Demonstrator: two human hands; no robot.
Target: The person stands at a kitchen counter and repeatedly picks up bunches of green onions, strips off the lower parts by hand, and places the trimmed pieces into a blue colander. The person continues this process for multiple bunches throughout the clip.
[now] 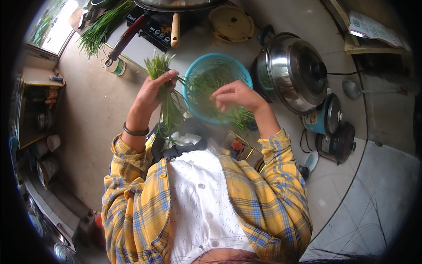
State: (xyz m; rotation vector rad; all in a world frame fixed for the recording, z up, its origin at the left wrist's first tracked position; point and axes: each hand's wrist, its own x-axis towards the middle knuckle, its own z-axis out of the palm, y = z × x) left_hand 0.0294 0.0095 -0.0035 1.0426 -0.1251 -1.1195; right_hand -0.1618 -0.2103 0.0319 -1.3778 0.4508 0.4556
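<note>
My left hand (150,90) grips a bunch of long green chives (169,110) around its upper part. The pale cut ends point up past my thumb, and the thin leaves hang down towards my lap. Over the right side of a light blue plastic colander (246,74) is my right hand (240,95), its fingers bent and thumb near the fingertips. Whether a thin stalk is pinched there cannot be told. Loose green stalks (211,77) lie inside the colander, and more chives (239,117) spread at its near right rim, partly below my right wrist.
A large lidded steel pot (296,72) stands right of the colander. Behind are a pan with a wooden handle (175,31), a black cooker (153,31) and a yellowish round lid (230,23). More chives (99,31) overhang the counter's left edge. A blue rice cooker (315,118) sits at right.
</note>
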